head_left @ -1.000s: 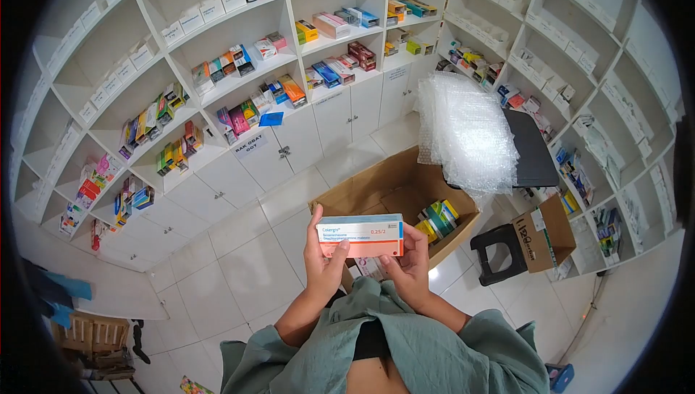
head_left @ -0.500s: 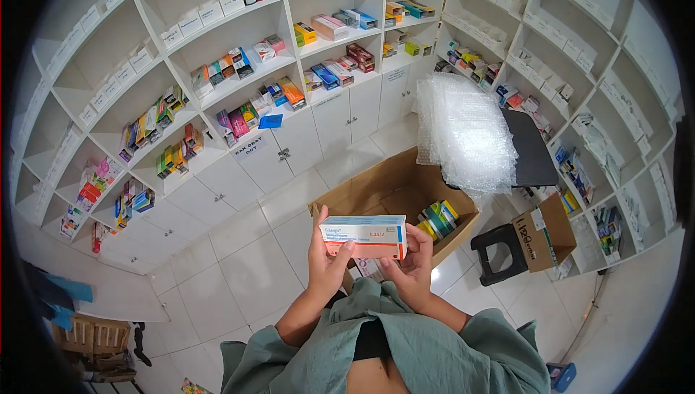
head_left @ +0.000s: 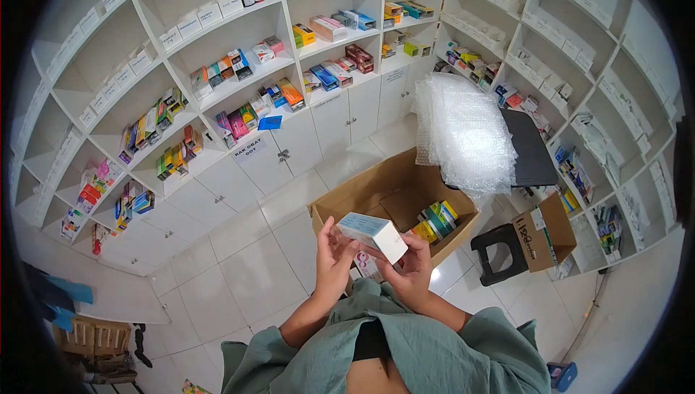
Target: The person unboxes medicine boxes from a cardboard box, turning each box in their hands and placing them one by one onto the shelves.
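Observation:
A white and light-blue medicine box (head_left: pixel 371 232) is held up between my two hands, tilted so that its plain white end faces me. My left hand (head_left: pixel 334 260) grips its left end, thumb in front. At the right end, the fingers of my right hand (head_left: pixel 411 267) close round the lower edge. Behind and below the hands stands an open cardboard box (head_left: pixel 347 198) on the floor. Several yellow, green and white packages (head_left: pixel 436 222) lie inside it at the right. A white package with a pink mark (head_left: pixel 365 265) shows partly below my hands.
White shelves (head_left: pixel 333 47) with medicine boxes curve round the room. Bubble wrap (head_left: pixel 463 133) lies over a black chair (head_left: pixel 532 148) beyond the carton. To the right are a black stool (head_left: pixel 499 253) and a smaller cardboard box (head_left: pixel 543 235) with handwriting.
Both hands have turned the medicine box: its printed long side faced me before, and now its white end does. The carton and shelves stay as they were.

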The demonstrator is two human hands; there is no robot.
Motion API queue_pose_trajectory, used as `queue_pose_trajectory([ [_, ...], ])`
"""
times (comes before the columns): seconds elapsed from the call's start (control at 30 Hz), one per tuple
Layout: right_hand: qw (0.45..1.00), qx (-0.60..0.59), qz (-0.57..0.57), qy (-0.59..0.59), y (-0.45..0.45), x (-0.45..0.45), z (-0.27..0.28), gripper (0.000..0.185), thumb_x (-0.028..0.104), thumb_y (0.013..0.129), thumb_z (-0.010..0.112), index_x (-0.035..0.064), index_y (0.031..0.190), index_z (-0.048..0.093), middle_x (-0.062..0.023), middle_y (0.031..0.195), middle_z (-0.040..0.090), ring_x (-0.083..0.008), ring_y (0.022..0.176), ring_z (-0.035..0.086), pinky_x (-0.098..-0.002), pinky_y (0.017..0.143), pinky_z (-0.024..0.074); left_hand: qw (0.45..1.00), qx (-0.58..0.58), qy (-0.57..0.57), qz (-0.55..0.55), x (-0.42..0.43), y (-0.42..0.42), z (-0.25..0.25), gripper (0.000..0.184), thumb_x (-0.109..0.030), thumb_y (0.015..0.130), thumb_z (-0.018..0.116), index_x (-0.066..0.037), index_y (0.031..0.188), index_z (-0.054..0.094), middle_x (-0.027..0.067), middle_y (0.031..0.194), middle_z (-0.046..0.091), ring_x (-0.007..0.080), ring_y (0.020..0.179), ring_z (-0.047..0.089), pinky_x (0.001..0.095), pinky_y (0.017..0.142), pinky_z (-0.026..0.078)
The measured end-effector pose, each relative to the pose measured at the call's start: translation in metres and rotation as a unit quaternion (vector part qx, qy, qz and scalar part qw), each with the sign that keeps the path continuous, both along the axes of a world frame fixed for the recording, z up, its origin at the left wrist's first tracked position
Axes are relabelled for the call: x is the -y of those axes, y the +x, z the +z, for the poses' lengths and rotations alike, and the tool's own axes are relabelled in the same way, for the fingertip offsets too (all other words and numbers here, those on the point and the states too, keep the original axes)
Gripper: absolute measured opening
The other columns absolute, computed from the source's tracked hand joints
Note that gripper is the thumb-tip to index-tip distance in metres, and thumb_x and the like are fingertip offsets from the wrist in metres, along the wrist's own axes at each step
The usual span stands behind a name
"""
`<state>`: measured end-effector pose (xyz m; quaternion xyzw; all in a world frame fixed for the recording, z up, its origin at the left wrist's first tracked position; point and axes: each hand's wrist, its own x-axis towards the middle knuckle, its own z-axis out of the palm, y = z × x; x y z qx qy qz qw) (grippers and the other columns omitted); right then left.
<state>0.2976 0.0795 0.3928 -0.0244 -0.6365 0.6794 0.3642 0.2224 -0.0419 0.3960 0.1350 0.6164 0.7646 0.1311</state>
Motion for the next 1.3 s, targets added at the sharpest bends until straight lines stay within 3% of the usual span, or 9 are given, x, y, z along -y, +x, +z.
queue_pose_trajectory([
  [0.1, 0.990, 0.007, -0.011, 0.143, 0.001, -0.007, -0.003, 0.053, -0.004, 0.071, 0.072, 0.0027, 0.116, 0.044, -0.0122, 0.111, 0.052, -0.0218, 0.106, 0.052, -0.0349, 0.090, 0.0443, 0.999, 0.039, 0.029, -0.025, 0.000, 0.002, -0.001, 0.057, 0.002, 0.090, 0.052, -0.001, 0.139, 0.024, 0.0131, 0.134, 0.039, 0.0214, 0.121, 0.044, 0.0336, 0.099, 0.039],
  [0.27, 0.949, -0.044, -0.067, 0.306, 0.001, -0.008, 0.009, 0.057, 0.003, 0.061, 0.078, 0.0043, 0.112, 0.053, -0.0152, 0.111, 0.057, -0.0288, 0.097, 0.056, -0.0391, 0.083, 0.0442, 0.995, 0.050, 0.059, -0.063, 0.003, 0.007, 0.002, 0.044, 0.002, 0.092, 0.048, 0.001, 0.134, 0.035, 0.0115, 0.130, 0.047, 0.0182, 0.122, 0.043, 0.0301, 0.100, 0.037],
  [0.37, 0.932, -0.067, -0.077, 0.347, 0.000, -0.006, 0.011, 0.058, 0.004, 0.058, 0.078, 0.0063, 0.111, 0.056, -0.0133, 0.110, 0.058, -0.0292, 0.096, 0.056, -0.0398, 0.079, 0.0438, 0.986, 0.126, 0.089, -0.064, 0.005, 0.012, 0.003, 0.037, -0.012, 0.097, 0.041, 0.002, 0.131, 0.040, 0.0117, 0.128, 0.050, 0.0177, 0.123, 0.044, 0.0303, 0.102, 0.035],
  [0.57, 0.889, -0.080, -0.105, 0.439, 0.001, -0.004, 0.013, 0.058, 0.005, 0.054, 0.079, 0.0101, 0.108, 0.060, -0.0098, 0.109, 0.058, -0.0255, 0.094, 0.054, -0.0380, 0.075, 0.0408, 0.939, 0.221, 0.244, -0.096, 0.019, 0.018, -0.007, 0.061, -0.046, 0.098, 0.028, 0.003, 0.133, 0.039, 0.0135, 0.134, 0.047, 0.0230, 0.123, 0.045, 0.0369, 0.107, 0.030],
  [0.67, 0.861, -0.083, -0.119, 0.486, 0.002, -0.002, 0.016, 0.056, 0.007, 0.053, 0.079, 0.0120, 0.106, 0.062, -0.0079, 0.109, 0.058, -0.0231, 0.092, 0.053, -0.0366, 0.074, 0.0378, 0.929, 0.224, 0.263, -0.135, 0.023, 0.021, -0.012, 0.066, -0.052, 0.096, 0.031, 0.002, 0.134, 0.039, 0.0150, 0.134, 0.047, 0.0237, 0.125, 0.043, 0.0376, 0.107, 0.029],
  [0.77, 0.849, -0.086, -0.128, 0.506, 0.002, 0.001, 0.013, 0.051, 0.009, 0.055, 0.078, 0.0126, 0.103, 0.064, -0.0062, 0.111, 0.060, -0.0211, 0.091, 0.052, -0.0348, 0.073, 0.0352, 0.955, 0.166, 0.197, -0.146, 0.024, 0.025, -0.008, 0.071, -0.056, 0.092, 0.037, 0.001, 0.133, 0.037, 0.0143, 0.132, 0.047, 0.0245, 0.123, 0.046, 0.0385, 0.102, 0.037],
  [0.97, 0.832, -0.062, -0.122, 0.537, 0.003, 0.007, 0.014, 0.038, 0.011, 0.061, 0.075, 0.0121, 0.098, 0.065, -0.0029, 0.115, 0.064, -0.0182, 0.087, 0.051, -0.0334, 0.075, 0.0339, 0.948, 0.164, 0.209, -0.175, 0.028, 0.027, -0.013, 0.068, -0.045, 0.086, 0.059, 0.001, 0.131, 0.036, 0.0120, 0.129, 0.047, 0.0219, 0.119, 0.048, 0.0358, 0.101, 0.041],
  [1.07, 0.823, -0.040, -0.118, 0.555, 0.005, 0.011, 0.020, 0.035, 0.015, 0.064, 0.075, 0.0128, 0.098, 0.065, -0.0010, 0.116, 0.064, -0.0180, 0.089, 0.053, -0.0342, 0.079, 0.0328, 0.938, 0.183, 0.230, -0.186, 0.030, 0.024, -0.016, 0.059, -0.028, 0.087, 0.062, 0.001, 0.130, 0.035, 0.0119, 0.125, 0.049, 0.0211, 0.118, 0.048, 0.0344, 0.100, 0.039],
  [1.3, 0.815, -0.037, -0.088, 0.571, 0.004, 0.015, 0.020, 0.030, 0.021, 0.071, 0.074, 0.0163, 0.100, 0.066, -0.0015, 0.114, 0.064, -0.0191, 0.113, 0.054, -0.0387, 0.090, 0.0289, 0.934, 0.236, 0.227, -0.146, 0.033, 0.015, -0.004, 0.038, -0.018, 0.089, 0.052, 0.001, 0.121, 0.046, 0.0108, 0.111, 0.057, 0.0180, 0.100, 0.058, 0.0304, 0.086, 0.048],
])
